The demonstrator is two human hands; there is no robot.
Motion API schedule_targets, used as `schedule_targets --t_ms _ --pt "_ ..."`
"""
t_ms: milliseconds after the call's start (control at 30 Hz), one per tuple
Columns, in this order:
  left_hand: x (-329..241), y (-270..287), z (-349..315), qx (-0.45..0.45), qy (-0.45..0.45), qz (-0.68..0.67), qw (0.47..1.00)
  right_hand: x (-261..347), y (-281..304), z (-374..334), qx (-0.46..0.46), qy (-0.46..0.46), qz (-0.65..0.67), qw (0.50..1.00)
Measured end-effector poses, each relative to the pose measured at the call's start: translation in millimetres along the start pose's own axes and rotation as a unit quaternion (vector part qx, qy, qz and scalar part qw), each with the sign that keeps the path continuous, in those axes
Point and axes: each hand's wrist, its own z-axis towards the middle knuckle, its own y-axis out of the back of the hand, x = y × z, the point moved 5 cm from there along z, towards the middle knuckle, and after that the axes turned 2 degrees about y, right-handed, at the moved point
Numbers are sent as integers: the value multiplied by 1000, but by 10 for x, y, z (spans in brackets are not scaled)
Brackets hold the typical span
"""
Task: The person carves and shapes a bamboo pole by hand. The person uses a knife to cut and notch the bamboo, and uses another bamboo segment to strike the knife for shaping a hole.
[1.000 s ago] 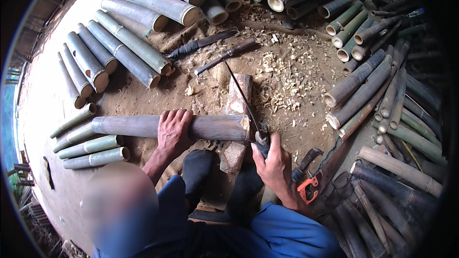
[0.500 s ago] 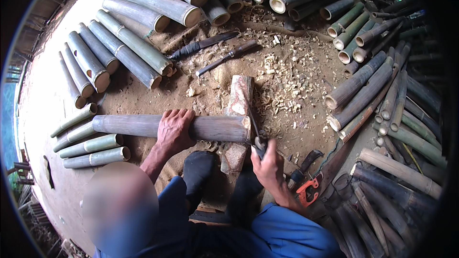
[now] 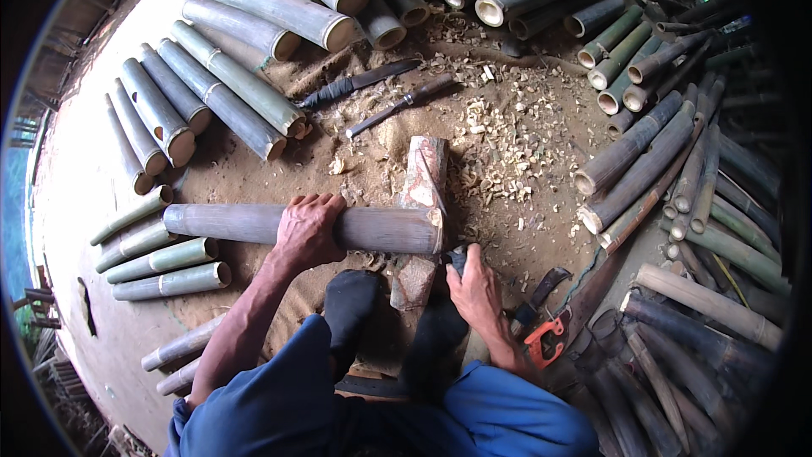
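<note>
Bamboo pole (image 3: 254,223): long, grey-green, laid level across the wooden block, its cut right end resting on the block and its left end open and hollow.

Wooden block (image 3: 420,203): reddish-brown log, laid on the dirt floor lengthwise away from the person, crossed by the pole near its middle.

Chopping tool (image 3: 458,259): only a dark handle part is seen, held just beside the pole's cut end; the blade cannot be made out.
</note>
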Motion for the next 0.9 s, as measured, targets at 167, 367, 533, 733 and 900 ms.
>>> schedule_targets --t_ms 167,367,533,733,900 --pt "77 -42 -31 -21 1 -5 1000 426 270 -159 -69 88 102 988" --pt "22 43 -4 -7 7 4 1000 -160 -284 15 -30 -2 -7 1000" --pt "90 27 -13 34 -27 -19 999 -264 -169 -86 -120 -9 85 989" --pt "742 358 -130 148 11 52 988 -952 220 141 -273 -82 6 959" --pt "1045 170 -133 230 91 -16 969 -1137 357 -14 -274 -132 -185 935"
